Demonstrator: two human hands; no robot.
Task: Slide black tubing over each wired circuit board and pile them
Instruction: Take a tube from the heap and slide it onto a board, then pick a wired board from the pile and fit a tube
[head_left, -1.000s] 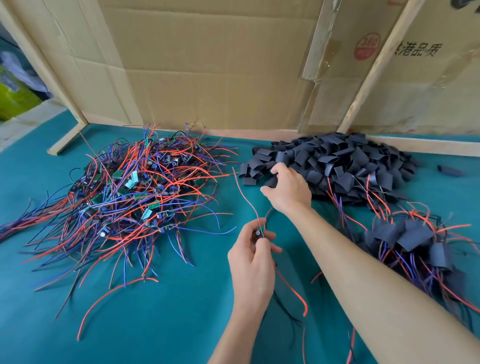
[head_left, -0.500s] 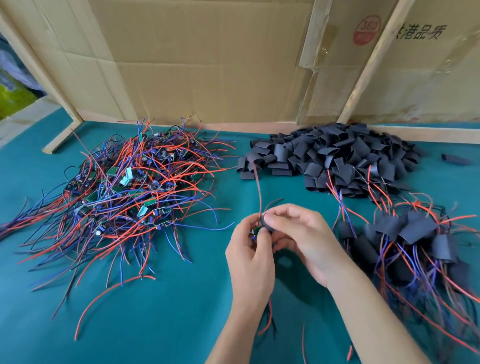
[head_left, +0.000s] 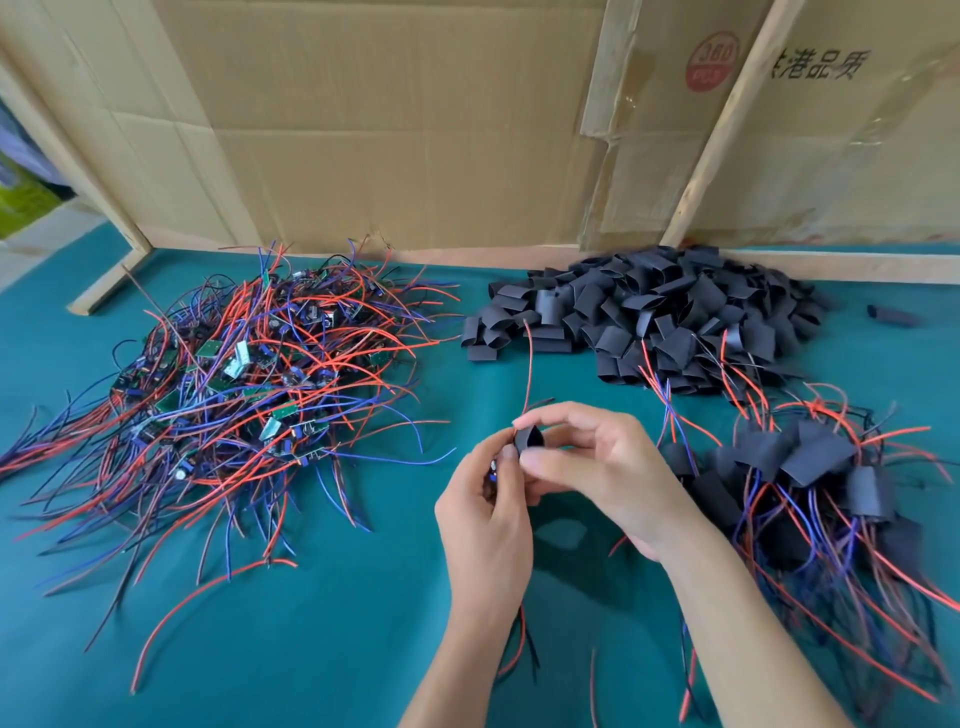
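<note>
My left hand grips a small wired circuit board, mostly hidden behind its fingers. A red wire rises from the board, and more wires hang below my wrist. My right hand pinches a short black tube piece between thumb and forefinger, right at the board's upper end. A big tangle of bare wired boards lies at the left. A heap of loose black tube pieces sits at the back. Boards with tubes on them are piled at the right.
The work lies on a teal table cover. Cardboard sheets and wooden battens stand along the back edge. One stray tube piece lies at the far right. Wires from the right pile spread toward the front edge.
My right hand left the tube heap with one black piece and came back to my left hand. The piece is now pinched at the board's upper end.
</note>
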